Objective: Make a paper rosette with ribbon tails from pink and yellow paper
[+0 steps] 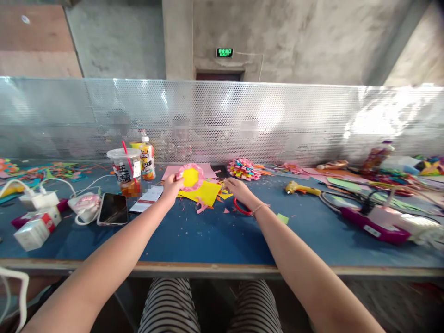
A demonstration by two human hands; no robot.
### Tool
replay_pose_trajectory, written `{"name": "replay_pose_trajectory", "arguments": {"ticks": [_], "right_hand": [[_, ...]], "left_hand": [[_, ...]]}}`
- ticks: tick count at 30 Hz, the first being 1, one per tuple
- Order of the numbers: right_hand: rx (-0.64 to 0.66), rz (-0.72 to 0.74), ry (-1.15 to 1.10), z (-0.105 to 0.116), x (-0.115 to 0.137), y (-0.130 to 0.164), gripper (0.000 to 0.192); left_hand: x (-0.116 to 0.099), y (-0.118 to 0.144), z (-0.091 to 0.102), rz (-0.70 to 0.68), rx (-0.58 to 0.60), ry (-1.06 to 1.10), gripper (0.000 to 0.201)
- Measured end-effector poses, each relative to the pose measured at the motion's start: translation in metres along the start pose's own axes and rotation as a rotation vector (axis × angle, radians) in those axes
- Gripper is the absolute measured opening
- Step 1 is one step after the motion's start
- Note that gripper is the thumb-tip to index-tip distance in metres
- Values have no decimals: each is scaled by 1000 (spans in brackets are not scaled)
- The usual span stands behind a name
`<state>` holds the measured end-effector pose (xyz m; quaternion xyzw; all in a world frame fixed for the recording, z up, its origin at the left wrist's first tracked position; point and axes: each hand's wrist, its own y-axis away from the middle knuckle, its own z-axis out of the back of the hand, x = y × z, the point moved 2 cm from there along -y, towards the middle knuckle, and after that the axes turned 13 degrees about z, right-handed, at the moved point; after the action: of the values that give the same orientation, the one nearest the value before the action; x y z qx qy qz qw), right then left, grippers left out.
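My left hand is closed on the edge of a round paper flower with a ruffled pink rim and a yellow middle. The flower is held tilted up over a yellow paper sheet on the table. To the right of that sheet, my right hand reaches down to small yellow paper strips, fingertips close together. Whether a strip is pinched in them is too small to tell. Just behind this hand lies a layered, multicoloured paper flower. Pink paper lies behind the yellow sheet.
On the left are a plastic cup with a straw, a drink bottle, phones and chargers. A yellow glue gun and a purple power strip lie right. A perforated metal screen borders the blue table.
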<state>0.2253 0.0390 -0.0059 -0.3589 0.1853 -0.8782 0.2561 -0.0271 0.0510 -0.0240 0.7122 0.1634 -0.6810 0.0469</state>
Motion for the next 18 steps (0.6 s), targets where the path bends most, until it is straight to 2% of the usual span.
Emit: {"name": "replay_pose_trajectory", "arguments": {"ticks": [3, 5, 9, 11, 13, 15, 18], "right_hand": [[106, 26, 338, 7, -10, 2, 16], [139, 15, 368, 7, -16, 2, 14], [175, 25, 348, 0, -20, 2, 18], [193, 60, 315, -8, -16, 2, 24], [205, 168, 262, -18, -6, 4, 36], [237, 353, 205, -31, 10, 8, 45], [355, 582, 117, -52, 35, 15, 47]], "left_hand": [[0, -4, 4, -86, -74, -60, 19], [0, -2, 2, -31, -44, -48, 22], [-2, 8, -7, 163, 92, 20, 29], [-3, 12, -10, 187, 120, 8, 28], [-4, 14, -12, 160, 114, -27, 24], [-2, 13, -12, 136, 92, -65, 19], [3, 9, -12, 160, 60, -107, 14]]}}
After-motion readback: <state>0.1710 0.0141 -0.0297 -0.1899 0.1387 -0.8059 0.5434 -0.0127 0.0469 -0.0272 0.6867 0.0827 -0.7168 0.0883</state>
